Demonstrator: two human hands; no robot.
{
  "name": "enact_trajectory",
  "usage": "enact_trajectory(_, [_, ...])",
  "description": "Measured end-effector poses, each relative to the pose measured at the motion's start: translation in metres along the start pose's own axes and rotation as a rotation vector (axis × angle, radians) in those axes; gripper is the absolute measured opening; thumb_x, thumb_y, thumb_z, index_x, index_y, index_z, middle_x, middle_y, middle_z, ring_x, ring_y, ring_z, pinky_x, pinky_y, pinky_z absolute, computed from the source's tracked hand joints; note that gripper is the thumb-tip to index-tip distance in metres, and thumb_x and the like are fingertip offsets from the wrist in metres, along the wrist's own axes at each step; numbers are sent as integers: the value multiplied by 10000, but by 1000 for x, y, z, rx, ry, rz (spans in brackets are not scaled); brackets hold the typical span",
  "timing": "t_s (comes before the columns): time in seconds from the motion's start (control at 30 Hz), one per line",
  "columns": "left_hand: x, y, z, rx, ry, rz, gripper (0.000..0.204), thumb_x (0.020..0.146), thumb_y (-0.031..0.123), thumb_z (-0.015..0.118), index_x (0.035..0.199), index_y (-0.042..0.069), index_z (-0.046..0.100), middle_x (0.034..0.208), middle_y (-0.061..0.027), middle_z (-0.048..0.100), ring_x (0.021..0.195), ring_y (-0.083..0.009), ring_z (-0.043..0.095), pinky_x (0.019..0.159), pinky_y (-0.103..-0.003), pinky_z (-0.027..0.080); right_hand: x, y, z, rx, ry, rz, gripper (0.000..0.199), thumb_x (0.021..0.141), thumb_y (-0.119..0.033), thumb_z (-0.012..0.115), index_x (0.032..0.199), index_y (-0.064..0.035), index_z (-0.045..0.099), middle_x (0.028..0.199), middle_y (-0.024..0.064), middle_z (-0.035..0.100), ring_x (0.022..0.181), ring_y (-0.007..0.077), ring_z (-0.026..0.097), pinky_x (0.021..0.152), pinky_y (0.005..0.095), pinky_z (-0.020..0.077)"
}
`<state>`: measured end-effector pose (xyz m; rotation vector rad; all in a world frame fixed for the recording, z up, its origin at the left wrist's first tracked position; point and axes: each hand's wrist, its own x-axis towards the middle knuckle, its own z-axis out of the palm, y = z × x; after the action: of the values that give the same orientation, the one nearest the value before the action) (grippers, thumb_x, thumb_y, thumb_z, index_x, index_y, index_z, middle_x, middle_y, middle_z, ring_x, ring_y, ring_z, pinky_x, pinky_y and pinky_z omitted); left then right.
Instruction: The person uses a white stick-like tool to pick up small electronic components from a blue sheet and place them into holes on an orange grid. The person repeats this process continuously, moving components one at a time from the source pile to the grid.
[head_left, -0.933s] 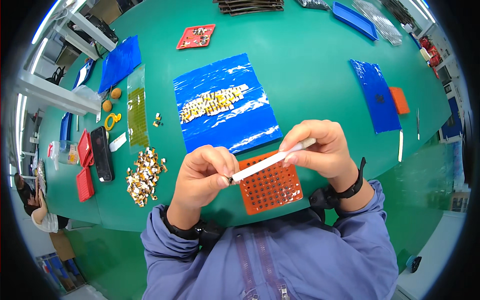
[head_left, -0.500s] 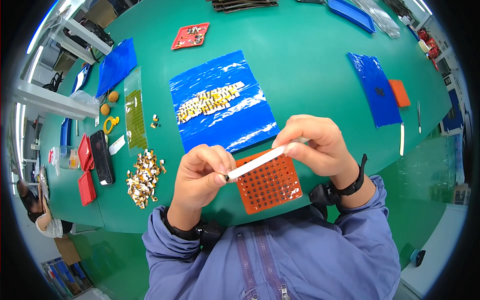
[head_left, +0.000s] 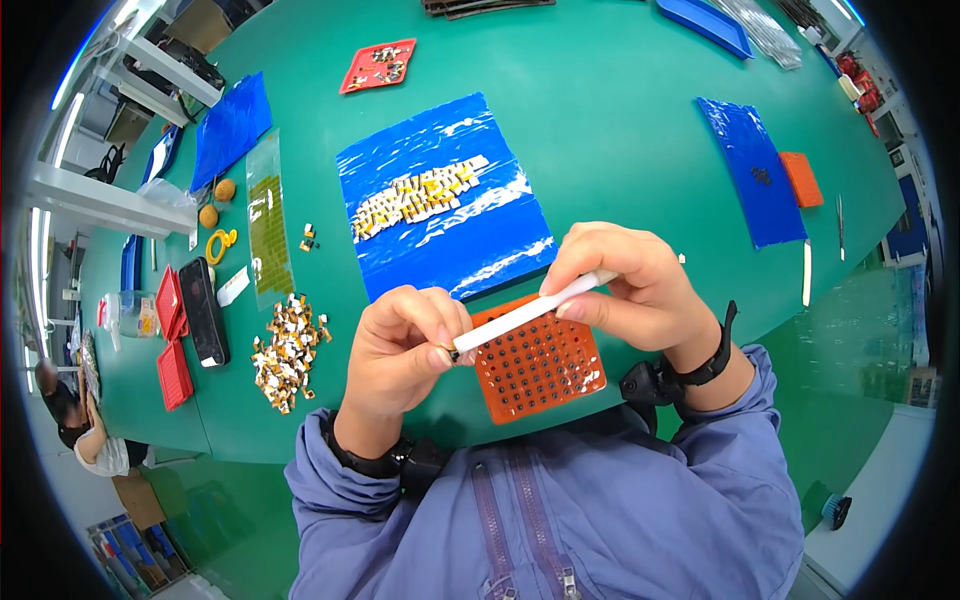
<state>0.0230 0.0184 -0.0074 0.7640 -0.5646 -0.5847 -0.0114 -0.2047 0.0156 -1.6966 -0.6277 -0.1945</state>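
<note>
The green table (head_left: 620, 130) carries a blue sheet (head_left: 445, 195) with a row of small parts laid out, and a loose pile of parts (head_left: 288, 350) waits at the left, so much sorting looks left. The orange tray (head_left: 540, 365), full of holes, sits under the hands. The right hand (head_left: 630, 290) grips a white stick (head_left: 530, 312); the left hand (head_left: 405, 345) pinches its tip, fingers closed.
</note>
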Motion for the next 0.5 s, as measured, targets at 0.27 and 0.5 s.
enact_trajectory(0.27, [0, -1, 1, -52, 18, 2, 87, 803, 51, 583, 790, 47, 497, 725, -67, 513, 674, -152, 519, 623, -274, 419, 0, -2, 1, 115, 20, 67, 77, 757, -14, 602, 825, 10, 579, 746, 69, 554, 651, 116, 495, 568, 229, 366])
enact_trajectory(0.5, [1, -1, 0, -20, 12, -14, 93, 806, 60, 582, 789, 47, 491, 722, -61, 510, 669, -156, 521, 624, -274, 430, -2, -13, -4, 70, -63, 225, 94, 779, -49, 613, 852, 3, 584, 801, 65, 595, 716, 133, 565, 641, 241, 443])
